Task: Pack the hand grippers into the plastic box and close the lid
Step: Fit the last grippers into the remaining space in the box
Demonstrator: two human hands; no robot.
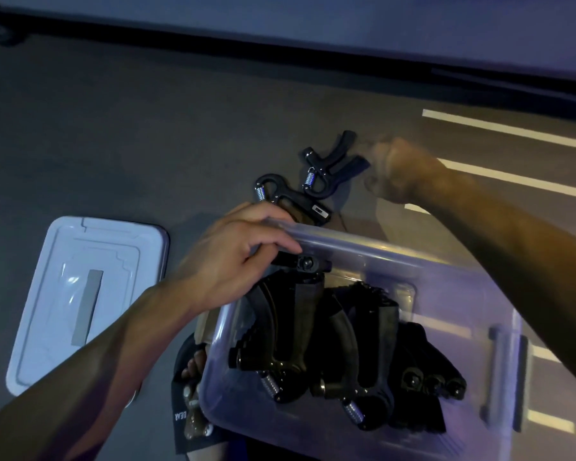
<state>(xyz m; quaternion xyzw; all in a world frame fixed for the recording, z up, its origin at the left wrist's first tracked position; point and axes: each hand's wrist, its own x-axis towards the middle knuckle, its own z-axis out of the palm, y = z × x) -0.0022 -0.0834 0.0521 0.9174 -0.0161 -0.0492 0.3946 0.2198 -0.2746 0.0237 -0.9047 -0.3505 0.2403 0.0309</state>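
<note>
- A clear plastic box (363,327) with no lid on sits on the dark grey floor (113,134), close to the person.
- Many black hand grippers with silver springs (330,344) lie in a pile inside the box.
- The left hand (233,257) is at the far left corner of the box. Its fingers (273,242) curl over the rim, and the fingertips touch a black gripper knob (305,262) just inside the box.
- Two more black hand grippers are out on the floor, just past the far side of the box. One black gripper with a small white label (290,199) lies right behind the left hand. The other black gripper with spread handles (330,161) lies a bit farther away, and the two look like they touch.
- The right hand (393,171) reaches out over the floor, just beside the handles of the farther gripper. The hand is blurry, so I cannot tell if its fingers are spread or curled, or if they touch the gripper.
- The white plastic lid (87,294) lies flat on the floor to the left of the box, apart from it.
- White painted lines (506,128) mark the floor on the right side.
</note>
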